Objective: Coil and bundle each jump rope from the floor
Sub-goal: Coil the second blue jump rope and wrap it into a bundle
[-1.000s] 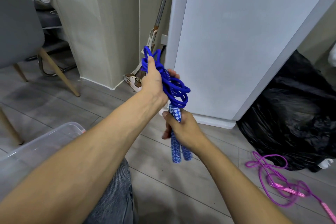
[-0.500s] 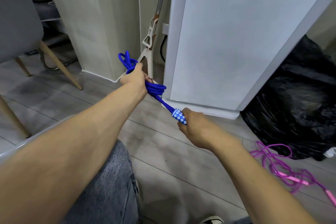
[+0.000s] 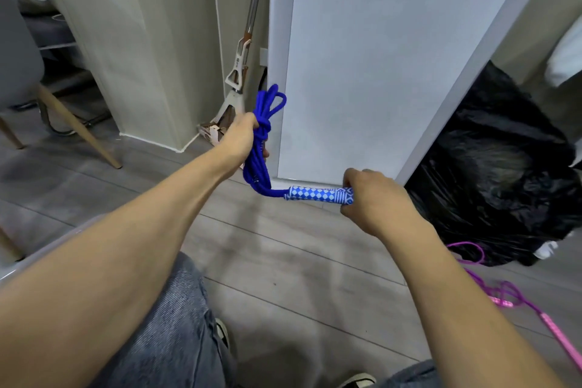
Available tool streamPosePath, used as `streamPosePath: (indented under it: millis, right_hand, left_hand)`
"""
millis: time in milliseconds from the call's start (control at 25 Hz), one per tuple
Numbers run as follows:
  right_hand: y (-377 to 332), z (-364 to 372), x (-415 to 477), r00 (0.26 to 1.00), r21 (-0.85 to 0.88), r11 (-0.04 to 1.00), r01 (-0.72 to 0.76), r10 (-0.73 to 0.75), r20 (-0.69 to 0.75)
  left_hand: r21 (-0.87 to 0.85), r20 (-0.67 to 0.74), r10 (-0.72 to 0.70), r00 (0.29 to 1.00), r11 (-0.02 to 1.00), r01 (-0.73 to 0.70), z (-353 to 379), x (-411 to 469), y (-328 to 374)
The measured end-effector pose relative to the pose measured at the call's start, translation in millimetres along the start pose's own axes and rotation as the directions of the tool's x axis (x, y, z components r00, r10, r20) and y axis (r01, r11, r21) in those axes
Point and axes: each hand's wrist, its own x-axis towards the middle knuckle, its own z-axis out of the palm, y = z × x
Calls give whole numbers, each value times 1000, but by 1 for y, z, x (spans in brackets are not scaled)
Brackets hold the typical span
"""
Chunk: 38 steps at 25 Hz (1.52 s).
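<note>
My left hand (image 3: 241, 135) grips the coiled blue jump rope (image 3: 263, 132) in mid-air, with loops sticking up above my fist. The rope runs down and right to its blue-and-white patterned handles (image 3: 318, 193), which lie level. My right hand (image 3: 368, 195) grips the right end of those handles. A pink jump rope (image 3: 516, 302) lies loose on the wooden floor at the lower right, partly cut off by the frame edge.
A white cabinet (image 3: 378, 57) stands straight ahead. A black plastic bag (image 3: 497, 173) sits to its right. A mop (image 3: 242, 72) leans in the corner. Chair legs (image 3: 78, 126) and a clear bin edge (image 3: 41, 252) are at the left.
My right hand has pulled the handles out to the right and turned them level, showing their length. My left hand has shifted right with the coil, which now looks drawn tighter.
</note>
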Motion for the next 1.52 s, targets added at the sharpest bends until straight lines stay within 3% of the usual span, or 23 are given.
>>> streamPosePath:
  millis: [120,280,440,560,680,800,920,1120,1240,1360,1520]
  right_hand:
    - [-2,3,9,960,-12,995,101,-100,-261]
    - [-11,13,18,842,-54,986,160,-165,-514]
    - [-20,18,20,784,-9,989,145,-120,-609]
    - [-28,21,21,756,53,985,165,-92,-648]
    - [-33,27,21,726,75,972,221,-112,-678]
    - [-34,31,20,728,120,963,240,-97,-679]
    - [-41,28,20,759,191,935,300,-112,-642]
    - [-55,15,15,743,-116,945,306,-313,-592]
    - [-74,20,23,798,-218,900,378,-436,-416]
    - [-102,37,38,819,-174,875,452,-485,-309]
    - [-154,63,55,768,-54,812,581,-569,-295]
  left_hand:
    - [329,251,85,964,930,-167,8,-14,-1]
    - [481,433,166,886,788,-383,23,-36,6]
    - [541,533,87,842,730,-418,28,-52,18]
    - [648,604,90,792,523,-554,24,-48,14]
    - [748,564,144,813,328,-577,22,-43,8]
    - [756,565,273,778,206,-621,23,-46,2]
    - [757,548,344,762,184,-627,12,-47,-1]
    - [808,494,449,745,79,-584,-31,-43,-12]
    - [827,522,478,706,-81,-557,-56,-43,-27]
    - [869,480,458,748,-132,-477,-85,-48,-39]
    - [941,325,373,869,-41,-335,-140,-59,-61]
